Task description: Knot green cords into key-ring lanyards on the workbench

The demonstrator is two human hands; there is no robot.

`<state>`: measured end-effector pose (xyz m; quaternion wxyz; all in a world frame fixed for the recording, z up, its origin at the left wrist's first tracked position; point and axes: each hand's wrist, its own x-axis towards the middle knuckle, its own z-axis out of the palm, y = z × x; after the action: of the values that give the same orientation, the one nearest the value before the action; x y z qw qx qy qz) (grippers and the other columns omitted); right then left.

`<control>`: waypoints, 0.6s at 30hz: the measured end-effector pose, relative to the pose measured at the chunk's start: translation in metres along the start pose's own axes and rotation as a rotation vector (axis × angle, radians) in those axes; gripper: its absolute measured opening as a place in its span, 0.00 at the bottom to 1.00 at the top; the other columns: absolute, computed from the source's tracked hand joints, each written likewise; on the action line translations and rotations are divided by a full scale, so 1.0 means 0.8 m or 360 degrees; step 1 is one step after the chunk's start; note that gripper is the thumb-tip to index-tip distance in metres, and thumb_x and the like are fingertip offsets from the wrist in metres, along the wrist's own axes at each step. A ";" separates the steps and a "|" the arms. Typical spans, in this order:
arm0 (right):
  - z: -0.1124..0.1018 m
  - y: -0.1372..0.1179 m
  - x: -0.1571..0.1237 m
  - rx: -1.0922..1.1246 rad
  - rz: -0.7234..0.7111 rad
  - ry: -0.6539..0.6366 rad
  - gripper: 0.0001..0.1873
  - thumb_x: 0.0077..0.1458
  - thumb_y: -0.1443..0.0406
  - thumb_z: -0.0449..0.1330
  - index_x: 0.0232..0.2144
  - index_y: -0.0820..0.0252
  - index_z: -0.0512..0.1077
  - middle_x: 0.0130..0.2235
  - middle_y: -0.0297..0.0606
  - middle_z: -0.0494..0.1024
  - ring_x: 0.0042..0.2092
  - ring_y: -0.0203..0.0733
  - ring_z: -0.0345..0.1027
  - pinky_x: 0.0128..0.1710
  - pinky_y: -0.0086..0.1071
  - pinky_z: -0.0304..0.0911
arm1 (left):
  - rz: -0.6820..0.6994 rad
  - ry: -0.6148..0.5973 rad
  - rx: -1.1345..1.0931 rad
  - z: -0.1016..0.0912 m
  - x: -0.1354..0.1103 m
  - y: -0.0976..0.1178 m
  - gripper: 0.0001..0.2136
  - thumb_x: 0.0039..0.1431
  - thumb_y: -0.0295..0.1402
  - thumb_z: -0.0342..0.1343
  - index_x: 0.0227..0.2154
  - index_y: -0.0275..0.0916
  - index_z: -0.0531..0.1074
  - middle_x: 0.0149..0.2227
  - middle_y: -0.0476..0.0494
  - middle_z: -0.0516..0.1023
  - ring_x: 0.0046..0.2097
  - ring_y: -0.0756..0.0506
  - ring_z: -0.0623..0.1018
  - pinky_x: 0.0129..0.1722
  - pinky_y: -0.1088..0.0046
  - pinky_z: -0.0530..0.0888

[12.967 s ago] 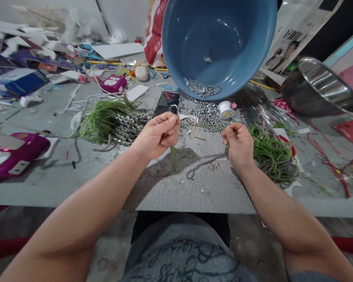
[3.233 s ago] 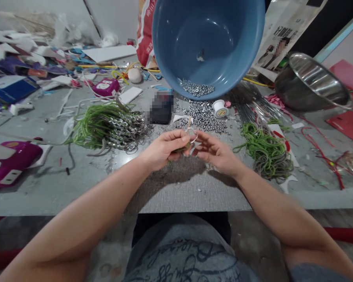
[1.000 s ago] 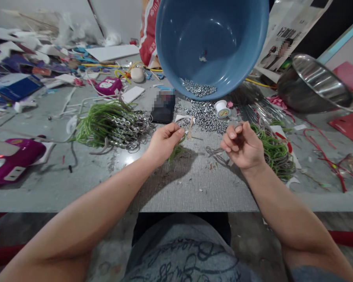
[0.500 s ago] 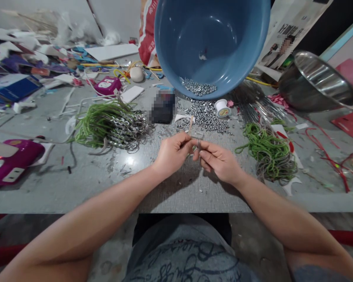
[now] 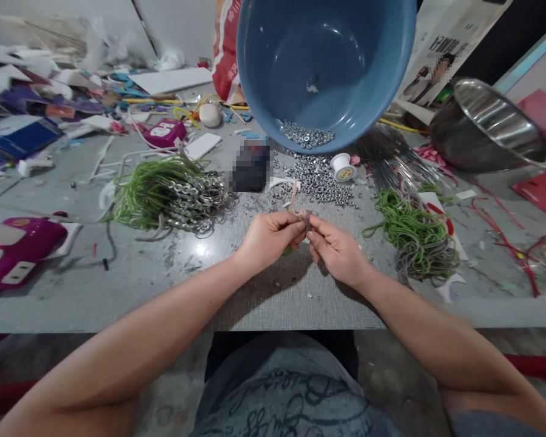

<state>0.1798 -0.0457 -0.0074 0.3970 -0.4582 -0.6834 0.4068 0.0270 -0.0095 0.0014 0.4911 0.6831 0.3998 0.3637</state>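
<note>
Above the bare table front, my left hand [image 5: 269, 238] is closed in a pinch, and a thin wooden stick [image 5: 293, 195] rises from its fingertips. My right hand [image 5: 339, 249] is closed too, pinching a short piece of grey cord [image 5: 308, 222] where the fingertips of both hands meet. A bit of green cord [image 5: 288, 250] shows under my left fingers. Most of what lies between the hands is hidden. Just beyond them, many small silver nuts [image 5: 330, 188] lie scattered beside a white spool [image 5: 343, 167].
Cords with silver pieces [image 5: 168, 194] lie in a bundle at left; a green and grey cord pile [image 5: 416, 237] is at right. A tilted blue basin [image 5: 318, 67] stands behind, near a steel bowl [image 5: 491, 127]. Purple devices [image 5: 22, 249] and a dark pixelated object [image 5: 251, 167] lie leftward.
My fingertips have drawn closer together around the grey cord. The wooden stick has shifted slightly down and left, and green cord now shows below my left hand.
</note>
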 end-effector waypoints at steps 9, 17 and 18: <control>-0.001 0.009 -0.001 -0.0592 -0.0174 0.0079 0.22 0.60 0.65 0.43 0.53 0.68 0.63 0.20 0.32 0.65 0.24 0.37 0.63 0.29 0.33 0.63 | 0.0258 0.0010 0.0308 0.002 -0.001 -0.014 0.13 0.55 0.37 0.51 0.19 0.35 0.71 0.19 0.50 0.71 0.23 0.54 0.69 0.23 0.79 0.64; 0.003 0.008 0.000 -0.0836 -0.0346 0.0057 0.22 0.58 0.67 0.45 0.53 0.66 0.62 0.37 0.46 0.75 0.39 0.45 0.70 0.36 0.37 0.66 | 0.0353 0.0113 0.0525 0.006 -0.001 -0.012 0.11 0.55 0.31 0.49 0.20 0.35 0.70 0.18 0.52 0.70 0.23 0.54 0.67 0.24 0.80 0.62; 0.003 0.007 -0.001 -0.0853 -0.0339 0.0054 0.22 0.57 0.66 0.46 0.53 0.66 0.62 0.37 0.47 0.75 0.38 0.46 0.70 0.36 0.38 0.66 | 0.0351 0.0134 0.0544 0.005 -0.001 -0.010 0.11 0.55 0.30 0.48 0.20 0.35 0.70 0.18 0.53 0.68 0.22 0.54 0.67 0.23 0.80 0.62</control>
<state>0.1792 -0.0453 -0.0136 0.3135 -0.4792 -0.8041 0.1598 0.0290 -0.0102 -0.0075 0.3083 0.7802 0.3987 0.3704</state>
